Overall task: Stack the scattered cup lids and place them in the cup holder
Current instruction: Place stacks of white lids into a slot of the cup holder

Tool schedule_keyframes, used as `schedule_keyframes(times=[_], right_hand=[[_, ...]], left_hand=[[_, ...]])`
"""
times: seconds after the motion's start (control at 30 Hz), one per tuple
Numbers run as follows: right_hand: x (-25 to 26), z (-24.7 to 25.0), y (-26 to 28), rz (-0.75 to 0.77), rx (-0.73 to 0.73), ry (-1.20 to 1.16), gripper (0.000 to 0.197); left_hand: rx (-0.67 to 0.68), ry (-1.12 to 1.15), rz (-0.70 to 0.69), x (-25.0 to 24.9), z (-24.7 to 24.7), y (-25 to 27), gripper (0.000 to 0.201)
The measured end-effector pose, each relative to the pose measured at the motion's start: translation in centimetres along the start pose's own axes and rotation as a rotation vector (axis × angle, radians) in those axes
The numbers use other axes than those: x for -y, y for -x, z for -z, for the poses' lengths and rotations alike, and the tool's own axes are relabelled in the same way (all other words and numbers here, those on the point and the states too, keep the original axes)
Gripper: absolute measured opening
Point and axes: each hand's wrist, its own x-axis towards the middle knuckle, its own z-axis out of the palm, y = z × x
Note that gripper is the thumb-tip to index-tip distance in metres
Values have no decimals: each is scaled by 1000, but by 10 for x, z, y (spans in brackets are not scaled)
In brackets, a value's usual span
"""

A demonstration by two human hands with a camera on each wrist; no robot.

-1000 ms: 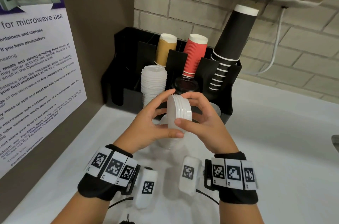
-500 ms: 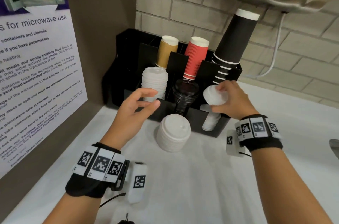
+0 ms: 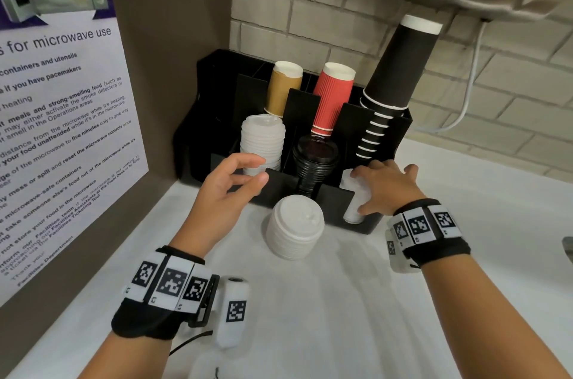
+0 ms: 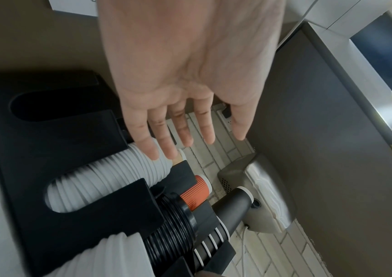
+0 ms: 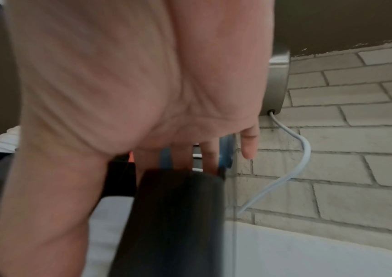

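The black cup holder (image 3: 389,133) stands at the far side of the white counter (image 3: 341,301), against the brick wall. The right hand (image 3: 386,184) lies over the top of a small stack of white lids (image 3: 353,208) that sits in the holder's front right slot, fingers draped over the top and thumb against the stack's near side; whether it grips or only rests there cannot be told, and the right wrist view shows just straight fingers behind a blurred black wall. The left hand (image 3: 228,189) hovers just in front of the holder's front left slot, holding nothing, fingers relaxed and slightly spread, as the left wrist view (image 4: 185,90) confirms. That slot holds a tall stack of white lids (image 3: 263,142), and the middle slot a stack of black lids (image 3: 314,161). A further loose stack of white lids (image 3: 294,226) stands upright on the counter just near of the holder, between the two hands. In the rear slots stand tan cups (image 3: 283,87), red ribbed cups (image 3: 333,96) and a tall leaning stack of black cups (image 3: 393,74).
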Motion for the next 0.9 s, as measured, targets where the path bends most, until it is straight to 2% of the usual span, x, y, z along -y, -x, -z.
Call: schedule_keyframes(times=[0.27,0.47,0.5,0.57,0.63,0.67,0.73,0.83,0.9], right_hand=[[9,-9,14,-70,-71,64,57],[12,-5,24,-73,-93,17,63],[13,0,26,-70,-133,-9,61],[19,9,33,-35,-301,-179,46],[32,18,42,71,-395,-513,29],[42,20,46,136,-373,-648,23],[63,19,52,226,-251,-763,24],[91,7,53,206,-88,-744,45],[103,-1,54,169,-55,-708,59]], left_hand=[[-1,-32,17,1,-2,1,27],[9,-37,32,0,-5,2,25],[10,-40,33,-1,-5,2,25],[12,-43,36,-1,-5,1,25],[12,-43,40,-1,-4,1,25],[12,-42,40,0,-3,1,24],[12,-37,37,1,-2,1,21],[12,-28,34,3,1,4,21],[15,-30,31,3,3,5,25]])
